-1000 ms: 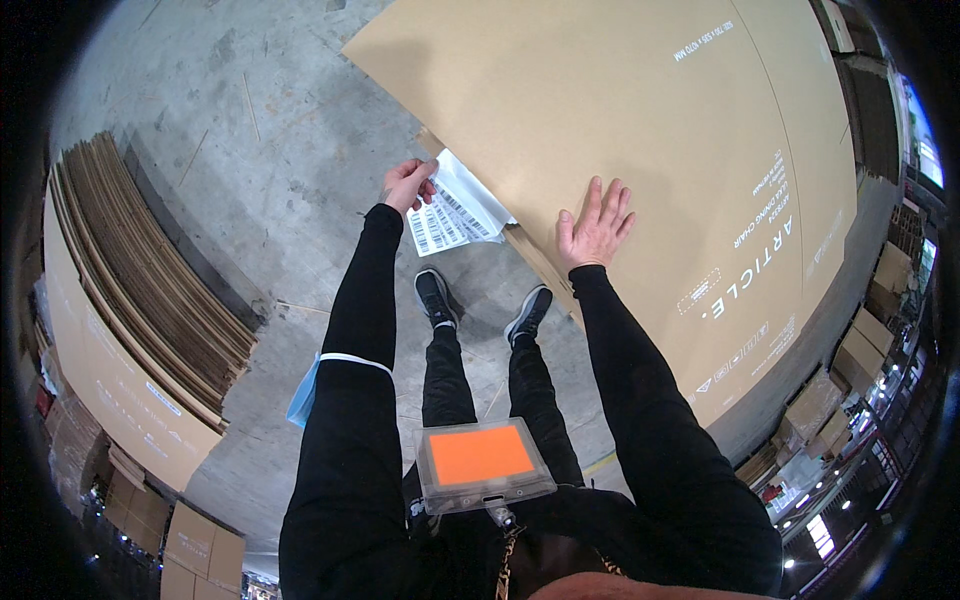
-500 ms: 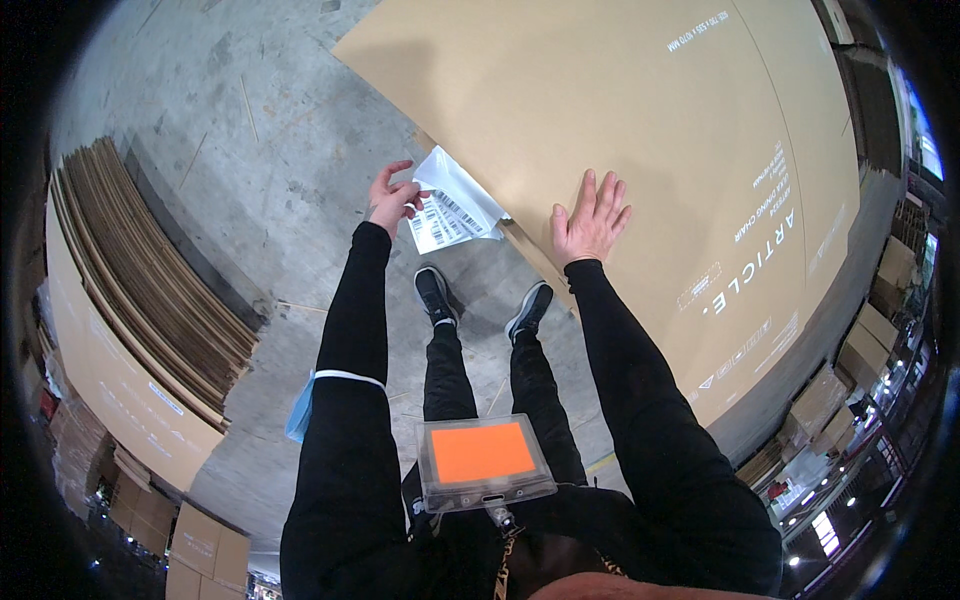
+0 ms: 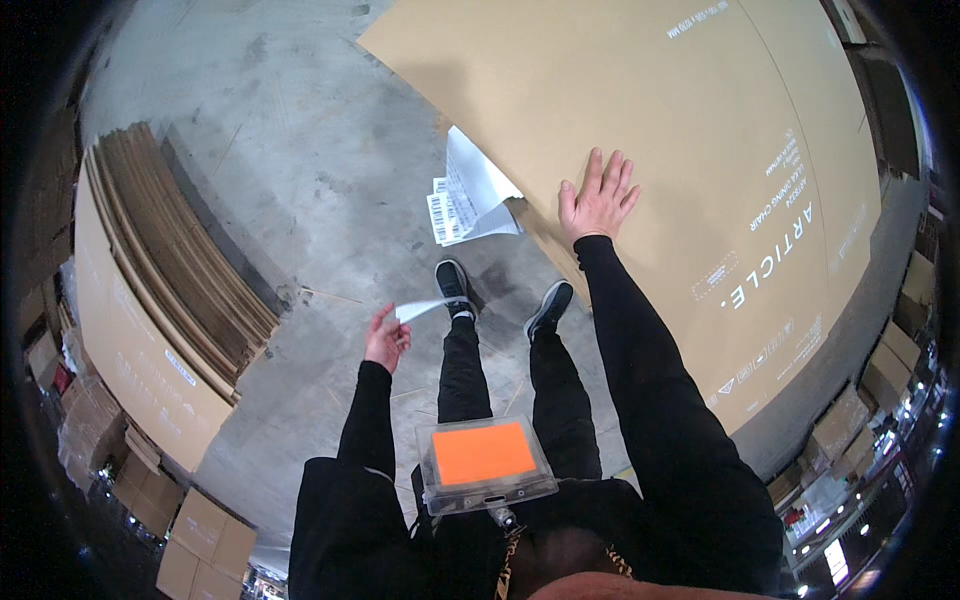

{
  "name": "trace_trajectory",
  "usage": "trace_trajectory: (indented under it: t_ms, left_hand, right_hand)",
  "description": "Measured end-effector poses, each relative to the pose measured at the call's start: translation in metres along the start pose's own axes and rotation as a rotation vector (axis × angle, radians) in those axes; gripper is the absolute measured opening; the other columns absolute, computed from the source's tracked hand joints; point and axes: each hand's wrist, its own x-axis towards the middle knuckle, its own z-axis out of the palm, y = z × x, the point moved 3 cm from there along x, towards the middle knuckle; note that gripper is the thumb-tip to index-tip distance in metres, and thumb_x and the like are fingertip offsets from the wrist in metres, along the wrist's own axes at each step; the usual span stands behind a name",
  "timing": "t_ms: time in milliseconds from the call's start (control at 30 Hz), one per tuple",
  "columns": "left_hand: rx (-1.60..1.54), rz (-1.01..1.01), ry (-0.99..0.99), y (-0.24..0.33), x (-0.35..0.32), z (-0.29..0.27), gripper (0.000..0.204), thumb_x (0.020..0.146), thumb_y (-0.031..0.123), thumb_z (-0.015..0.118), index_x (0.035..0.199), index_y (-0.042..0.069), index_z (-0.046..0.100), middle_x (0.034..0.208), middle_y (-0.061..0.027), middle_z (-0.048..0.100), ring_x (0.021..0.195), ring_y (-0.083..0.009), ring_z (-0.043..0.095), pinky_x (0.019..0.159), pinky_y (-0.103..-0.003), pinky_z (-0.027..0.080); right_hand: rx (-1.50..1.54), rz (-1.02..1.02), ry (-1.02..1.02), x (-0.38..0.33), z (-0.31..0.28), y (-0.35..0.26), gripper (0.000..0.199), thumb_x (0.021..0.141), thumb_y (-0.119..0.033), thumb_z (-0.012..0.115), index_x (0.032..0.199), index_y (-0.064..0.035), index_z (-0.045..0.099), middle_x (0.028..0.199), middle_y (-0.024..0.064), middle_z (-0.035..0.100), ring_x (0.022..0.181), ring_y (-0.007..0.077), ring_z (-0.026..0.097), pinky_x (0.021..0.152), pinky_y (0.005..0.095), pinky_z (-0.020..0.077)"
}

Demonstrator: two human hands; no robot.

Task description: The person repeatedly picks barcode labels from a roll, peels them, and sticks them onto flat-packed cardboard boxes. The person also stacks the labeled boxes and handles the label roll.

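My left hand [image 3: 385,338] is closed on one end of a white label [image 3: 415,310], a curling strip that sticks out toward my left shoe. My right hand [image 3: 600,198] lies flat with fingers spread on a large flat brown cardboard sheet [image 3: 520,70], which has white print. At the sheet's near left edge, between my two hands, several white barcode labels [image 3: 480,190] hang over the side, partly folded. What keeps them there is hidden.
A stack of flattened cardboard [image 3: 175,240] stands on the grey concrete floor [image 3: 290,120] at left. Brown boxes [image 3: 205,535] sit at lower left, and more boxes [image 3: 885,365] line the right side. An orange card [image 3: 484,452] in a clear holder hangs before me.
My left hand has pulled back toward me from the label sheets, bringing one white label away with it. The right hand stays on the cardboard. The view has shifted slightly.
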Motion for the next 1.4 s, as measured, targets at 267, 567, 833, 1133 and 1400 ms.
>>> trace_trajectory:
  t_ms: [267, 567, 833, 1133, 1400]
  left_hand:
    - [-0.053, 0.168, 0.004, -0.005, -0.129, 0.072, 0.045, 0.093, 0.024, 0.056, 0.134, 0.012, 0.042, 0.080, -0.0068, 0.060, 0.066, -0.0183, 0.059, 0.060, -0.034, 0.049]
    - [-0.150, 0.187, -0.293, 0.030, -0.241, 0.229, 0.041, 0.093, 0.038, 0.054, 0.122, 0.010, 0.044, 0.070, -0.0028, 0.056, 0.067, -0.0176, 0.057, 0.062, -0.037, 0.048]
    - [0.403, 0.279, -0.424, 0.013, -0.327, 0.351, 0.020, 0.092, 0.032, 0.058, 0.100, 0.015, 0.051, 0.068, -0.0006, 0.055, 0.055, -0.0160, 0.055, 0.051, -0.036, 0.049]
    - [0.593, 0.202, -0.572, 0.029, -0.356, 0.383, 0.037, 0.086, 0.026, 0.067, 0.115, 0.012, 0.048, 0.083, -0.0014, 0.057, 0.070, -0.0144, 0.059, 0.053, -0.035, 0.050]
    - [1.075, 0.994, -0.909, 0.074, -0.394, 0.439, 0.024, 0.089, 0.028, 0.066, 0.106, 0.010, 0.065, 0.121, -0.0093, 0.054, 0.109, -0.0225, 0.054, 0.087, -0.039, 0.046]
  right_hand:
    - [0.099, -0.107, -0.412, -0.012, -0.061, 0.010, 0.091, 0.087, -0.064, 0.052, 0.156, -0.0139, 0.021, 0.161, 0.0222, 0.015, 0.148, 0.0415, 0.013, 0.116, 0.0598, 0.0167]
    - [0.945, -0.355, -0.234, -0.172, -0.279, 0.058, 0.090, 0.076, -0.042, 0.079, 0.145, -0.0017, 0.037, 0.139, 0.0234, 0.047, 0.131, 0.0374, 0.045, 0.112, 0.0423, 0.0348]
    - [0.412, -0.192, 0.360, -0.215, -0.425, 0.057, 0.061, 0.071, -0.030, 0.080, 0.124, -0.0131, 0.056, 0.130, 0.0130, 0.047, 0.134, 0.0328, 0.040, 0.111, 0.0638, 0.0217]
    - [0.340, 0.046, 0.500, -0.237, -0.448, 0.070, 0.011, 0.075, -0.020, 0.073, 0.079, -0.0114, 0.067, 0.114, 0.0060, 0.057, 0.130, 0.0296, 0.043, 0.113, 0.0633, 0.0190]
    - [1.505, 0.600, 0.087, -0.259, -0.427, 0.125, 0.029, 0.086, -0.027, 0.075, 0.095, -0.0007, 0.072, 0.088, 0.0079, 0.071, 0.077, 0.0126, 0.067, 0.068, 0.0274, 0.0522]
